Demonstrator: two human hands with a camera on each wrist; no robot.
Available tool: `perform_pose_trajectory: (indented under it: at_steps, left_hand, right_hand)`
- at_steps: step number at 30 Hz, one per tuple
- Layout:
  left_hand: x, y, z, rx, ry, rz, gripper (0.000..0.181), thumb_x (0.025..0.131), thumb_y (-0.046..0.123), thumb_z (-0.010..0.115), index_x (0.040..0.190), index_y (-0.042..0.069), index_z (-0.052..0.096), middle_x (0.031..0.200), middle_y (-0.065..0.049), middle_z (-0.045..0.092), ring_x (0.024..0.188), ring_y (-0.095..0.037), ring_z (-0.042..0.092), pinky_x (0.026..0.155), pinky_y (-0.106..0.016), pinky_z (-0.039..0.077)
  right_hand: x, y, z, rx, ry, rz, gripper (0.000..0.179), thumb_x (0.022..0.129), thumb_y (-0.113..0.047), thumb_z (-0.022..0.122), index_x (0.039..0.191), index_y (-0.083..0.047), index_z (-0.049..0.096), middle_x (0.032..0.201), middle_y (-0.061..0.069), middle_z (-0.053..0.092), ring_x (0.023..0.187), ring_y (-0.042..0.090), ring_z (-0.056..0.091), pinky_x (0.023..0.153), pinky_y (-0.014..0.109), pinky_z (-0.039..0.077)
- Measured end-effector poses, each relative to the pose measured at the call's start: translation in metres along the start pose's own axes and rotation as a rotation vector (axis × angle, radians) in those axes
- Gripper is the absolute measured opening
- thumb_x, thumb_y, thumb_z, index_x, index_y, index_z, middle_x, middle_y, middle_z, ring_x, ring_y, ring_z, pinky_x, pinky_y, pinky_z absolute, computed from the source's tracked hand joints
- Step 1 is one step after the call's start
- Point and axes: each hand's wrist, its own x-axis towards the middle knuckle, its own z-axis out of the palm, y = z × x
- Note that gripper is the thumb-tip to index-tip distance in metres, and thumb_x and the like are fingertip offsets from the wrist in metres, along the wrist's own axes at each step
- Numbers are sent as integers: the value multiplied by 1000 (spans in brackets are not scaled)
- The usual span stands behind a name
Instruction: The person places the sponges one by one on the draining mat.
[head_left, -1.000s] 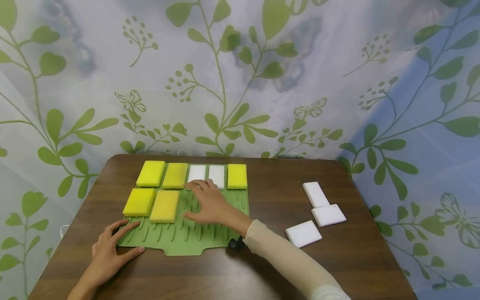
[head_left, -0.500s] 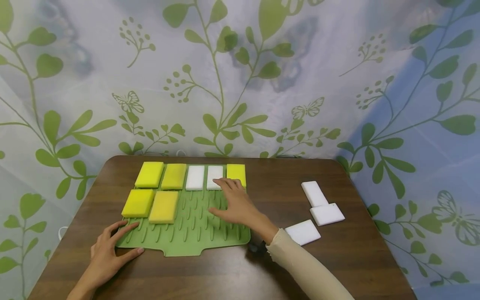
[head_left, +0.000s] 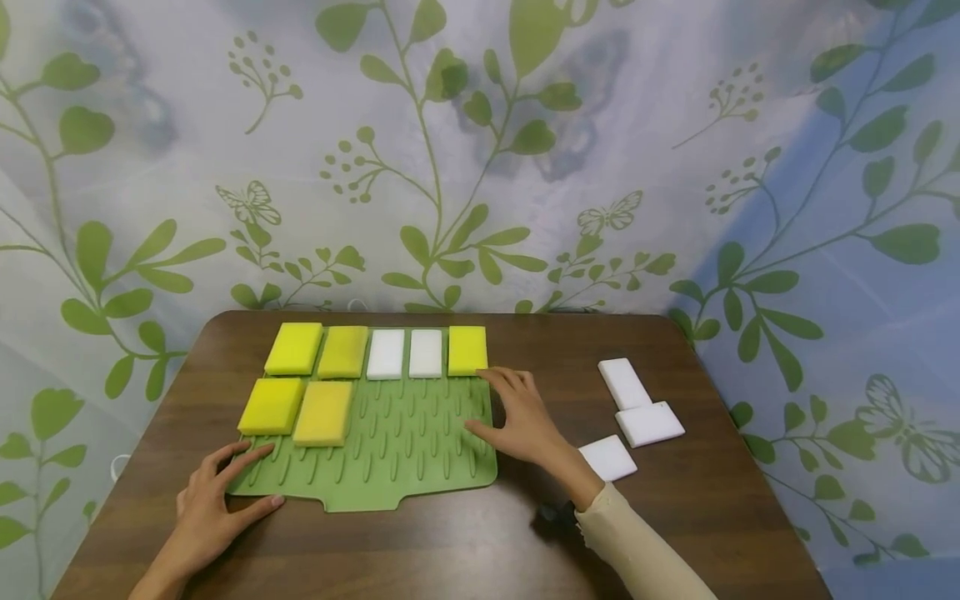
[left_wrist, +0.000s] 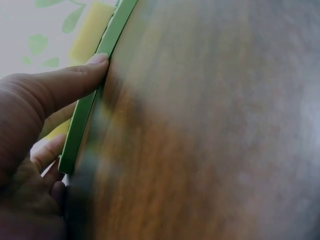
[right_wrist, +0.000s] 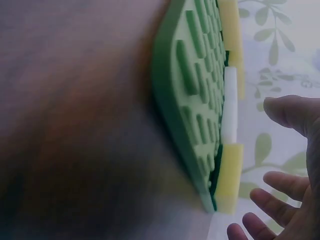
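Note:
A green ridged mat [head_left: 367,487] lies on the table, with several yellow sponges [head_left: 273,406] and two white sponges [head_left: 386,354] on it. The back row has white sponges between yellow ones. My left hand [head_left: 213,504] rests at the mat's near left corner, its thumb [left_wrist: 75,82] touching the front edge and its fingers on the left side. Over the mat's right edge hovers my right hand [head_left: 521,421], fingers spread and holding nothing. Its fingertips are close to the front of the right-end yellow sponge [head_left: 467,350]. The right wrist view shows them apart from the mat.
On the right of the wooden table [head_left: 480,550], two white sponges [head_left: 649,424] overlap and a third white sponge [head_left: 609,458] lies nearer, partly behind my right forearm. A leaf-patterned cloth [head_left: 480,167] hangs behind the table.
My right hand has moved right, from over the white sponges on the mat to its right edge, still empty. The left hand stays at the corner, and the sponges have not moved.

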Motion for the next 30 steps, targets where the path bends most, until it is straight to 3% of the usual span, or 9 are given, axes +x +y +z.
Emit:
perform_pose_trajectory:
  at_steps: [14,22,30]
  left_hand:
    - [-2,0,1,-2,6,-4,76,86,30,92,153,20,59,161,-28,35,136,-67,28,92,-77,20]
    - [-3,0,1,9,1,-13,76,86,30,92,154,21,58,161,-27,35,136,-67,28,92,-78,20]
    - [-3,2,1,18,-2,-14,76,87,31,91,154,20,58,161,-27,35,136,-68,28,92,-78,21]
  right_hand:
    - [-51,35,-15,-41,125,100,82,91,-53,83,161,-25,51,161,4,54,145,34,43,112,66,46]
    - [-82,53,-27,-54,218,157,82,87,-44,88,159,-23,53,159,7,56,143,37,42,111,68,36]
    - [-111,75,-32,-39,285,249,80,87,-47,87,156,-19,56,155,12,56,138,39,41,107,64,30]
